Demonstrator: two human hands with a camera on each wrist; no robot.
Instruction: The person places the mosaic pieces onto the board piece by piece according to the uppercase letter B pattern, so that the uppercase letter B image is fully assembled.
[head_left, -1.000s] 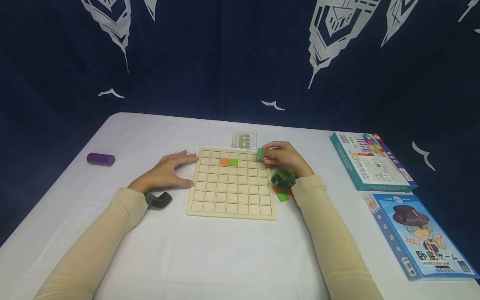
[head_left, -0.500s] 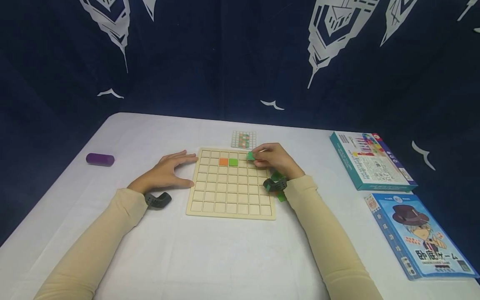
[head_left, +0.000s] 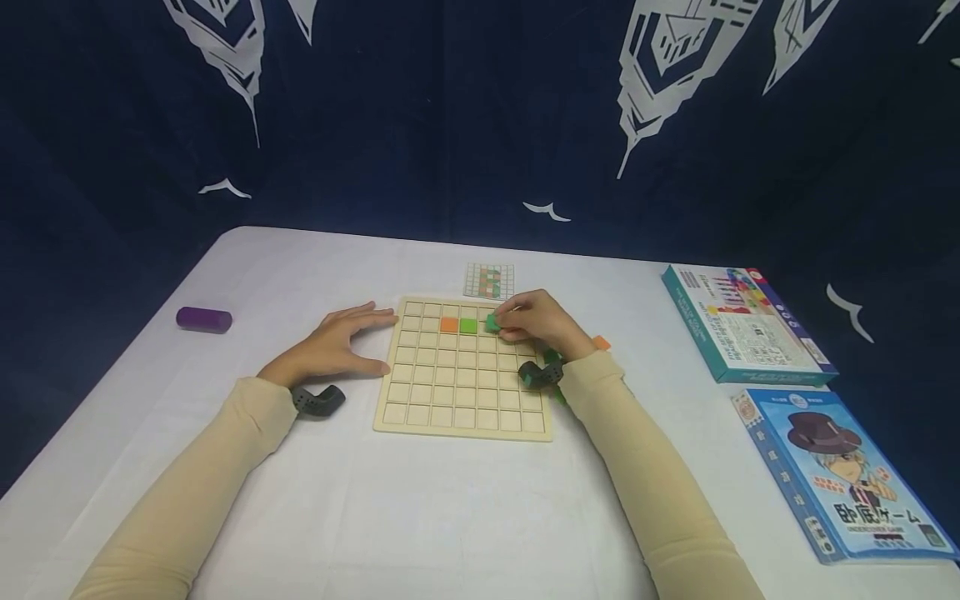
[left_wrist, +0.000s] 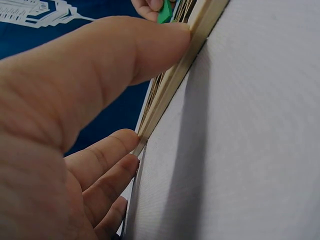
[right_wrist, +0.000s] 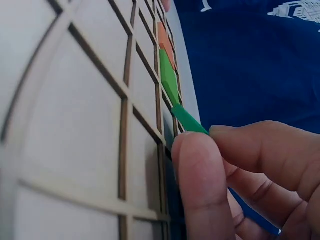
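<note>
A wooden grid board lies on the white table, with an orange square tile and a light green tile side by side in its second row. My right hand pinches a darker green tile between thumb and finger, tilted, one edge at the cell just right of the light green tile. My left hand rests at the board's left edge, fingers spread, with thumb tip and fingertips against the rim.
Loose tiles, green and an orange one, lie partly hidden under my right wrist. Behind the board is a small pattern card. A purple cylinder lies at left. At right are a teal-edged box and a blue game box.
My right hand has moved left over the board with the dark green tile, from the right edge to beside the light green tile. My left hand has stayed in place.
</note>
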